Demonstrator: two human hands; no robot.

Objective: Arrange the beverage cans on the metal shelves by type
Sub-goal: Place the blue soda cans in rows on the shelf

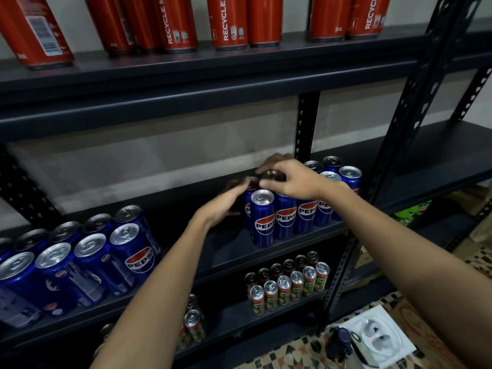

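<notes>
Both hands are at the slim Pepsi cluster (pixel 300 206) on the right of the middle shelf (pixel 426 150). Right hand (pixel 290 179) has its fingers curled over the top of a back-row can (pixel 271 177), looks like a top grip; left hand (pixel 226 203) is spread flat against the cluster's left side, blurred, so can't tell if it grips anything or just steadies. Main risk: the near slim can (pixel 262 218) stands at the cluster's near-left corner, close to the shelf's front edge, so a nudge from the left palm or the lifted can clipping it could tip it off (tall narrow cans, tightly packed, one knock may domino the row). Regular Pepsi cans (pixel 80 262) sit well apart at left, "PEPSI" readable on both groups. Top shelf: red cans (pixel 229 22) with "RECYCLE" printed vertically, brand not visible. Lower shelf: green-and-red slim cans (pixel 290 283), label too small to read.
</notes>
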